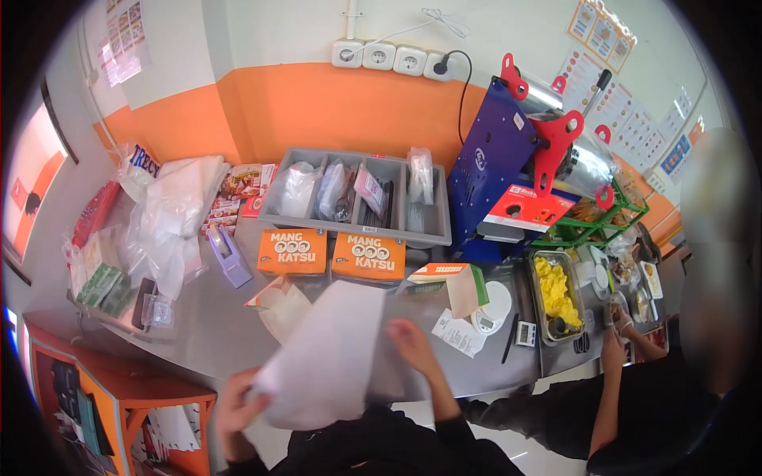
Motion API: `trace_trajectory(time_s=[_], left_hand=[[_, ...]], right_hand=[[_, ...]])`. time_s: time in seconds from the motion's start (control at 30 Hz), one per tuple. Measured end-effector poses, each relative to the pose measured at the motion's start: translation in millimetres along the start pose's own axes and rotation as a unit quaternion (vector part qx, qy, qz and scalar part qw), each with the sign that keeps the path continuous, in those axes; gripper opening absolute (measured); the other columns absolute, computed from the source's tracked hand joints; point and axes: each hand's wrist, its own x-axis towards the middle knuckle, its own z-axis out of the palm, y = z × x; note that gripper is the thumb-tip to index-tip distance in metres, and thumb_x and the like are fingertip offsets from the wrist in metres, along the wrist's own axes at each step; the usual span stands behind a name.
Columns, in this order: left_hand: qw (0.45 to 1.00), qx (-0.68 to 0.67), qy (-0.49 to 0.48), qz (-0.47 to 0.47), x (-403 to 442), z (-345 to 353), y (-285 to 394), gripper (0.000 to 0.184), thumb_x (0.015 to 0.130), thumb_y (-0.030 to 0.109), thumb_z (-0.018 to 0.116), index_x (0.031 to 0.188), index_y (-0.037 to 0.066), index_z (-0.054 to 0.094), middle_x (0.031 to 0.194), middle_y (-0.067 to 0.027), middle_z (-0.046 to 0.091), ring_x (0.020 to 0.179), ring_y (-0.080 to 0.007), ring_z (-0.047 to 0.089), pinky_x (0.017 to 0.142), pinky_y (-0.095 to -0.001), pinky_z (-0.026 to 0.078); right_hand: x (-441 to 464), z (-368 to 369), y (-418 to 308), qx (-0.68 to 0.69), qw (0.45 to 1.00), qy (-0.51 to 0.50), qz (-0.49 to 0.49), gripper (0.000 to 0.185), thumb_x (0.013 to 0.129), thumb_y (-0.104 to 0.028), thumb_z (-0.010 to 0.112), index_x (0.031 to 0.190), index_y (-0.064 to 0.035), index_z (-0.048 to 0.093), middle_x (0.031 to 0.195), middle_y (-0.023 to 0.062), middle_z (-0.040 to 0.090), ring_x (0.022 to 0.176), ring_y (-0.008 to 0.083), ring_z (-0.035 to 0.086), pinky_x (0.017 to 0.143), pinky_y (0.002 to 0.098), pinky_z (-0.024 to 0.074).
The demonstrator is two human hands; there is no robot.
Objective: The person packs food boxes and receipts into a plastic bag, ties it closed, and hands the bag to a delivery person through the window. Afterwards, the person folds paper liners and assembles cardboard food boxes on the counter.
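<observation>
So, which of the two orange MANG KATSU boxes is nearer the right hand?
The box on the right; the other box stands to its left, farther from the right hand.

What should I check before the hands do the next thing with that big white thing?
1. Left hand gripping the white thing: ok, it holds the lower corner.
2. Right hand gripping it too: not ok, it looks apart, just beside the edge.
3. Opening in the white thing ready: cannot tell, no mouth shows.
4. Orange boxes upright: ok, side by side.
5. Receipt uncovered by the white thing: ok.
</observation>
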Motion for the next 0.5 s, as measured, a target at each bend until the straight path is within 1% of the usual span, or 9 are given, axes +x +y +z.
trace_trajectory(time_s=[0.03, 0.07, 0.1, 0.17, 0.2, 0.23, 0.3, 0.47, 0.5], left_hand=[[0.999, 0.009, 0.033, 0.016, -19, -24, 13, 0.039, 0.074, 0.022, 0.063, 0.102, -0.004, 0.06, 0.094, -0.0145, 0.063, 0.087, -0.021, 0.059, 0.076, -0.0332, 0.046], [0.994, 0.032, 0.098, 0.017, -37, -41, 24, 0.04, 0.073, 0.026, 0.063, 0.098, -0.005, 0.06, 0.091, -0.0133, 0.061, 0.082, -0.0205, 0.058, 0.075, -0.0336, 0.045], [0.985, 0.054, 0.162, 0.021, -50, -49, 32, 0.042, 0.072, 0.03, 0.063, 0.094, -0.006, 0.06, 0.088, -0.0121, 0.06, 0.076, -0.02, 0.056, 0.074, -0.0339, 0.044], [0.891, 0.021, 0.448, 0.07, -54, -31, 37, 0.04, 0.07, 0.031, 0.063, 0.083, -0.007, 0.06, 0.085, -0.008, 0.056, 0.069, -0.017, 0.052, 0.066, -0.0305, 0.043], [0.899, 0.043, 0.427, 0.083, -55, -42, 45, 0.027, 0.069, 0.023, 0.067, 0.077, -0.002, 0.064, 0.087, -0.006, 0.055, 0.072, -0.0163, 0.052, 0.065, -0.0288, 0.041], [0.918, 0.071, 0.386, 0.053, -58, -46, 53, 0.032, 0.07, 0.024, 0.064, 0.087, -0.003, 0.06, 0.092, -0.0074, 0.054, 0.08, -0.0169, 0.051, 0.074, -0.0293, 0.039], [0.945, 0.132, 0.299, -0.008, -62, -56, 66, 0.046, 0.071, 0.025, 0.058, 0.107, -0.004, 0.052, 0.103, -0.0102, 0.053, 0.095, -0.0179, 0.049, 0.091, -0.0304, 0.035], [0.966, 0.101, 0.232, -0.052, -32, -61, 71, 0.043, 0.072, 0.009, 0.065, 0.111, -0.003, 0.052, 0.103, -0.0091, 0.053, 0.096, -0.0172, 0.049, 0.091, -0.0324, 0.036], [0.966, 0.188, 0.178, 0.024, -28, -71, 58, 0.042, 0.071, 0.008, 0.065, 0.11, -0.002, 0.053, 0.104, -0.0095, 0.053, 0.095, -0.0176, 0.049, 0.091, -0.0319, 0.036]], right_hand=[[16, 33, -20, -0.068, 0.997, -0.031, -0.005, 0.035, 0.083, -0.023, 0.067, 0.109, -0.0012, 0.057, 0.1, 0.0108, 0.063, 0.094, 0.0194, 0.06, 0.081, 0.0325, 0.048], [37, 77, -9, -0.052, 0.997, -0.063, -0.01, 0.039, 0.082, -0.025, 0.066, 0.111, 0.0, 0.057, 0.108, 0.0137, 0.063, 0.1, 0.0219, 0.06, 0.084, 0.0354, 0.0474], [44, 115, 0, -0.141, 0.99, -0.029, 0.012, 0.044, 0.084, -0.034, 0.062, 0.112, -0.0002, 0.057, 0.108, 0.0167, 0.064, 0.098, 0.0279, 0.062, 0.084, 0.0399, 0.0479], [56, 145, -71, -0.238, 0.959, -0.122, 0.09, 0.039, 0.086, -0.036, 0.054, 0.108, -0.0036, 0.059, 0.098, 0.0178, 0.066, 0.093, 0.0357, 0.062, 0.082, 0.0456, 0.0483], [61, 166, -60, -0.246, 0.959, -0.116, 0.076, 0.034, 0.085, -0.033, 0.053, 0.103, -0.0045, 0.061, 0.093, 0.0185, 0.065, 0.09, 0.0385, 0.061, 0.08, 0.0475, 0.0483], [61, 177, -43, -0.255, 0.959, -0.108, 0.064, 0.03, 0.085, -0.03, 0.051, 0.098, -0.0054, 0.062, 0.088, 0.0192, 0.065, 0.086, 0.0413, 0.061, 0.078, 0.0494, 0.0483], [48, 170, -38, -0.221, 0.97, -0.087, 0.06, 0.026, 0.084, -0.026, 0.05, 0.092, -0.0046, 0.062, 0.084, 0.0203, 0.064, 0.083, 0.0414, 0.06, 0.076, 0.0497, 0.0481], [11, 103, -50, -0.222, 0.973, -0.026, 0.057, 0.024, 0.083, -0.022, 0.049, 0.085, -0.0032, 0.063, 0.081, 0.0217, 0.063, 0.079, 0.0413, 0.06, 0.072, 0.0497, 0.0478], [0, 81, -52, -0.215, 0.975, -0.014, 0.056, 0.024, 0.084, -0.022, 0.049, 0.085, -0.0034, 0.063, 0.08, 0.0213, 0.063, 0.078, 0.0412, 0.06, 0.071, 0.0492, 0.0479]])
